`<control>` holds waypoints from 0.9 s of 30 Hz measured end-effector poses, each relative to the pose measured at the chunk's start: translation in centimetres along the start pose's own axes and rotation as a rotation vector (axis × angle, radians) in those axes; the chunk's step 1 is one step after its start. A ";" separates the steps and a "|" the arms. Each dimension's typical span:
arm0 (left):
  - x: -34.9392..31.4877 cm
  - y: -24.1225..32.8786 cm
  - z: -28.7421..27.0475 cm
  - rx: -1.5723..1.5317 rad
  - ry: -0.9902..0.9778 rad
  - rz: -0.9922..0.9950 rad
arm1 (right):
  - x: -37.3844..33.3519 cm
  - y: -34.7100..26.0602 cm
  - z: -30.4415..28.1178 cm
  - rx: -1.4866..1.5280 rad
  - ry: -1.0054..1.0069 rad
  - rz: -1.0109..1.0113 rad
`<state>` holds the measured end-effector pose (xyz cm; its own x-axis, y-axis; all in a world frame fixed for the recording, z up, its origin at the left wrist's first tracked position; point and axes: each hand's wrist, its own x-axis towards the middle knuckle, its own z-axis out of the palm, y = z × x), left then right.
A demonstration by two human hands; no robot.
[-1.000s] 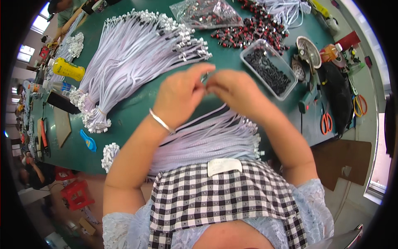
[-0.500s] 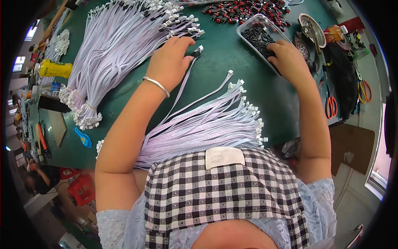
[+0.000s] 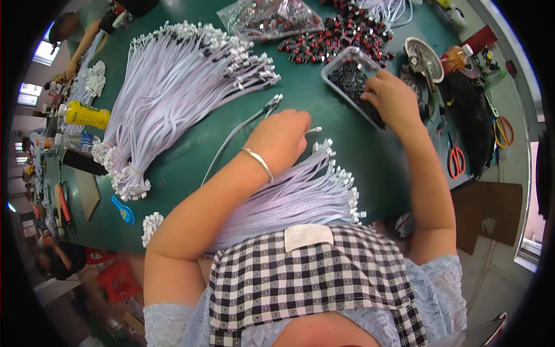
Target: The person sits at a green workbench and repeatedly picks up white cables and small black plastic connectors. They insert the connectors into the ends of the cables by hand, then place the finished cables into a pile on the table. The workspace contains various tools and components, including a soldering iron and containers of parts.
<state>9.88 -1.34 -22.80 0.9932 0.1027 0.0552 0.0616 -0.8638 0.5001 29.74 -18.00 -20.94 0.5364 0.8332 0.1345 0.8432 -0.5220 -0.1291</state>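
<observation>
My left hand [image 3: 281,139] is closed on the connector end of a flat white cable [image 3: 315,130], whose white plug pokes out beside the fingertips. Under that wrist a bundle of flat white cables [image 3: 289,199] spreads out, plugs to the right. Just beyond the hand lies a single cable [image 3: 234,133], a dark piece near its plug. My right hand [image 3: 393,99] reaches into a clear plastic box [image 3: 330,81] of small black tube-like pieces [image 3: 351,80]. Its fingers are pinched together at the pieces; what is between them cannot be made out.
A big bundle of white cables [image 3: 167,98] fans out at left. Red-and-black parts [image 3: 347,34] lie in a heap behind the box, beside a clear bag [image 3: 269,20]. At right are a metal dish [image 3: 424,58] and orange-handled scissors [image 3: 457,162]. A yellow bottle [image 3: 87,114] sits far left.
My left hand has let go of the cable with the dark piece and moved nearer and right, to another cable end. My right hand stays at the box, fingers drawn closer together.
</observation>
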 end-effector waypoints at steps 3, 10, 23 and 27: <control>-0.4 0.4 -2.0 -0.962 -0.046 -0.358 | 0.1 0.2 -0.5 0.203 0.046 -0.012; -3.7 2.2 -3.2 -1.344 -0.005 -0.524 | -2.4 -3.7 -2.9 1.183 -0.236 0.203; -4.7 1.8 -0.9 -1.549 0.039 -0.504 | -5.4 -10.8 -0.4 1.781 -0.251 0.333; -4.8 1.7 -0.9 -1.568 0.051 -0.497 | -5.4 -10.9 -0.3 1.715 -0.238 0.361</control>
<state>5.16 -2.82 -21.41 0.9019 0.2427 -0.3574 0.1680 0.5653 0.8076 17.66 -16.84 -19.94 0.5213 0.8180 -0.2433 -0.3732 -0.0379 -0.9270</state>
